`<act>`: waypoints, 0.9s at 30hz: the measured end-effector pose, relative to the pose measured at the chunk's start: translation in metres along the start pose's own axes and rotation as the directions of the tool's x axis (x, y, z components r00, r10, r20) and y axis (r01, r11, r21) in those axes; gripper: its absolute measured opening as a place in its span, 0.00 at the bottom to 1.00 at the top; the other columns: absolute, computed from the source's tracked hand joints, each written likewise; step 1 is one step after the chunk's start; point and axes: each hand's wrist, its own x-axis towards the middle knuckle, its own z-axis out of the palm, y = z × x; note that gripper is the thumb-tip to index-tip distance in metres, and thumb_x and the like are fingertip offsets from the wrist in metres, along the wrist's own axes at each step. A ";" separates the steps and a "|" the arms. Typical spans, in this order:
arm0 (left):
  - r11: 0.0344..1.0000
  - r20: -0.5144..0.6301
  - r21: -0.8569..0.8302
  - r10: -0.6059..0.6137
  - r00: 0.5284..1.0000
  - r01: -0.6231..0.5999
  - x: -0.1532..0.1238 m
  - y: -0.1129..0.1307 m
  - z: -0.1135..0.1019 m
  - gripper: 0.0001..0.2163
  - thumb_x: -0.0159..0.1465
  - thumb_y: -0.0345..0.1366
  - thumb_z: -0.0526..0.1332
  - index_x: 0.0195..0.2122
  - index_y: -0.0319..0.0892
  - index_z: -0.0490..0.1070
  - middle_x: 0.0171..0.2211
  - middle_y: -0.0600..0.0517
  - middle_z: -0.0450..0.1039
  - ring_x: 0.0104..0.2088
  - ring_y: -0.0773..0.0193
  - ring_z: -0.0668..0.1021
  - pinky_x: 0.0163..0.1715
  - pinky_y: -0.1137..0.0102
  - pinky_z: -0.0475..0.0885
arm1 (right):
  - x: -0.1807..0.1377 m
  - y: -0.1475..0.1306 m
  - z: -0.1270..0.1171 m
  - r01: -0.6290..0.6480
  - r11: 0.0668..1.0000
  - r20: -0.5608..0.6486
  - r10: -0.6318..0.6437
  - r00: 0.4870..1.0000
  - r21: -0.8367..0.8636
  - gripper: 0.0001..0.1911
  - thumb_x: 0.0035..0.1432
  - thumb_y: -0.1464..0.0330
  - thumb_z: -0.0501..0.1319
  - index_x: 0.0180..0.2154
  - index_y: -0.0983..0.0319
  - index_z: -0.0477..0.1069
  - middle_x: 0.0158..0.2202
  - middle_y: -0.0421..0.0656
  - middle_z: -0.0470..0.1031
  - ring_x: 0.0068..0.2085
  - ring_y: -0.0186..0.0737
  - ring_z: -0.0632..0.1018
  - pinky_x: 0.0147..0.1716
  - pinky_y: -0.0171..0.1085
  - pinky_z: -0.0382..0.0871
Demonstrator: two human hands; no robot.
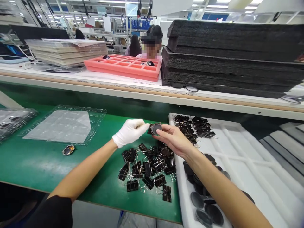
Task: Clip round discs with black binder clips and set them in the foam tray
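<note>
My right hand point(174, 137) pinches a round dark disc point(156, 129) with a pale rim, holding it up over the table. On my left hand point(130, 131) is a white glove; its fingers are closed at the disc's left edge, on what looks like a black binder clip point(149, 128), partly hidden. Below both hands lies a loose heap of black binder clips point(147, 169) with silver wire handles. More binder clips point(193, 126) lie in rows at the far end of the white foam tray point(228, 142). Several dark round discs point(213, 213) lie nearer in that tray, partly behind my right forearm.
A clear plastic tray point(64, 125) with a pale sheet lies left on the green table point(99, 177), near a small round piece point(68, 149). On the shelf are a pink foam tray point(123, 68) and stacked black foam point(225, 60). A person point(152, 41) sits beyond.
</note>
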 end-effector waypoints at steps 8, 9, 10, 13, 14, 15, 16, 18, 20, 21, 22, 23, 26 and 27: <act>0.986 0.178 0.161 -0.060 0.982 0.031 -0.004 0.003 -0.005 0.20 0.66 0.46 0.55 0.19 0.44 0.55 0.17 0.58 0.53 0.21 0.69 0.58 0.23 0.70 0.54 | -0.004 -0.008 -0.007 0.115 0.978 0.132 -0.093 0.987 -0.172 0.18 0.52 0.56 0.77 0.42 0.58 0.85 0.45 0.48 0.84 0.46 0.46 0.82 0.54 0.48 0.76; 0.984 0.206 0.168 -0.092 0.974 0.058 -0.005 0.004 -0.005 0.21 0.64 0.47 0.58 0.19 0.44 0.53 0.17 0.59 0.50 0.21 0.70 0.56 0.22 0.70 0.51 | -0.004 -0.009 -0.008 0.120 0.975 0.151 -0.092 0.984 -0.188 0.17 0.52 0.56 0.77 0.42 0.57 0.85 0.46 0.48 0.84 0.47 0.47 0.82 0.54 0.48 0.76; 0.983 0.225 0.166 -0.112 0.968 0.076 -0.006 0.005 -0.004 0.22 0.62 0.47 0.60 0.18 0.44 0.51 0.17 0.59 0.48 0.21 0.71 0.54 0.22 0.70 0.50 | -0.004 -0.009 -0.009 0.123 0.972 0.165 -0.091 0.982 -0.198 0.17 0.52 0.56 0.77 0.42 0.57 0.85 0.46 0.48 0.84 0.47 0.48 0.82 0.54 0.49 0.76; 0.986 0.238 0.162 -0.076 0.968 0.038 -0.009 0.009 0.000 0.23 0.62 0.47 0.61 0.18 0.44 0.49 0.17 0.60 0.45 0.21 0.71 0.52 0.22 0.70 0.49 | -0.003 -0.009 -0.012 0.116 0.970 0.189 -0.075 0.979 -0.213 0.17 0.53 0.56 0.77 0.43 0.57 0.85 0.45 0.48 0.84 0.47 0.49 0.83 0.54 0.49 0.76; 0.985 0.236 0.170 -0.044 0.971 0.003 -0.009 0.010 0.001 0.24 0.62 0.48 0.60 0.18 0.44 0.49 0.17 0.60 0.45 0.22 0.71 0.52 0.22 0.70 0.49 | -0.003 -0.008 -0.013 0.108 0.971 0.195 -0.065 0.979 -0.214 0.17 0.53 0.56 0.77 0.42 0.58 0.85 0.44 0.48 0.84 0.46 0.49 0.83 0.54 0.49 0.77; 0.982 0.230 0.184 -0.009 0.973 -0.034 -0.009 0.010 0.002 0.24 0.61 0.48 0.60 0.17 0.44 0.48 0.17 0.60 0.44 0.22 0.70 0.51 0.22 0.70 0.49 | -0.003 -0.008 -0.013 0.100 0.972 0.201 -0.057 0.978 -0.211 0.17 0.53 0.56 0.77 0.41 0.58 0.85 0.44 0.48 0.84 0.45 0.48 0.83 0.53 0.50 0.77; 0.977 0.222 0.202 0.021 0.975 -0.067 -0.009 0.010 0.002 0.24 0.61 0.48 0.60 0.17 0.44 0.48 0.17 0.60 0.43 0.22 0.70 0.50 0.22 0.69 0.48 | -0.003 -0.008 -0.013 0.090 0.975 0.207 -0.047 0.977 -0.202 0.17 0.53 0.56 0.77 0.41 0.59 0.85 0.43 0.49 0.84 0.45 0.48 0.83 0.54 0.50 0.77; 0.965 0.193 0.241 0.055 0.980 -0.102 -0.008 0.009 0.002 0.24 0.60 0.48 0.59 0.17 0.44 0.46 0.17 0.60 0.41 0.23 0.69 0.48 0.22 0.68 0.47 | -0.003 -0.010 -0.013 0.061 0.986 0.206 -0.028 0.978 -0.156 0.17 0.52 0.56 0.77 0.40 0.59 0.85 0.46 0.49 0.83 0.46 0.48 0.82 0.55 0.51 0.76; 0.963 0.160 0.254 0.045 0.986 -0.086 -0.007 0.008 0.001 0.24 0.60 0.47 0.59 0.17 0.44 0.46 0.17 0.60 0.42 0.23 0.69 0.48 0.22 0.68 0.46 | -0.003 -0.012 -0.012 0.033 0.997 0.146 -0.024 0.989 -0.063 0.18 0.50 0.56 0.78 0.40 0.59 0.85 0.51 0.49 0.82 0.49 0.49 0.81 0.56 0.53 0.75; 0.968 0.150 0.242 0.023 0.988 -0.059 -0.006 0.008 0.000 0.23 0.60 0.47 0.58 0.17 0.44 0.47 0.17 0.59 0.43 0.23 0.69 0.49 0.22 0.68 0.47 | -0.002 -0.013 -0.012 0.022 1.000 0.088 -0.021 0.996 -0.007 0.18 0.49 0.56 0.79 0.40 0.58 0.84 0.52 0.48 0.81 0.50 0.48 0.80 0.57 0.55 0.75; 0.975 0.142 0.219 -0.007 0.990 -0.025 -0.005 0.009 -0.002 0.23 0.61 0.46 0.58 0.17 0.44 0.47 0.17 0.59 0.44 0.22 0.70 0.50 0.22 0.68 0.47 | -0.001 -0.013 -0.012 0.015 0.999 0.019 -0.016 1.000 0.048 0.18 0.49 0.56 0.79 0.40 0.57 0.84 0.52 0.47 0.81 0.50 0.48 0.80 0.57 0.55 0.75; 0.982 0.140 0.189 -0.037 0.989 0.010 -0.004 0.010 -0.003 0.22 0.62 0.45 0.56 0.17 0.44 0.48 0.16 0.59 0.45 0.21 0.70 0.52 0.22 0.69 0.48 | 0.000 -0.014 -0.012 0.011 0.996 -0.047 -0.007 0.999 0.092 0.18 0.48 0.57 0.80 0.40 0.56 0.84 0.50 0.45 0.81 0.49 0.46 0.80 0.56 0.56 0.75; 0.991 0.146 0.107 -0.096 0.985 0.081 -0.004 0.013 -0.007 0.21 0.64 0.44 0.54 0.17 0.44 0.49 0.16 0.58 0.49 0.20 0.71 0.55 0.22 0.69 0.50 | 0.002 -0.012 -0.013 -0.018 0.991 -0.134 0.036 0.990 0.134 0.17 0.47 0.58 0.80 0.38 0.55 0.83 0.46 0.43 0.81 0.45 0.42 0.79 0.55 0.55 0.76; 0.992 0.151 0.091 -0.103 0.983 0.089 -0.004 0.014 -0.008 0.21 0.65 0.44 0.54 0.17 0.44 0.50 0.16 0.58 0.49 0.21 0.71 0.56 0.22 0.69 0.51 | 0.003 -0.010 -0.013 -0.034 0.992 -0.122 0.049 0.991 0.123 0.17 0.47 0.58 0.80 0.38 0.55 0.83 0.45 0.43 0.81 0.45 0.42 0.78 0.55 0.54 0.76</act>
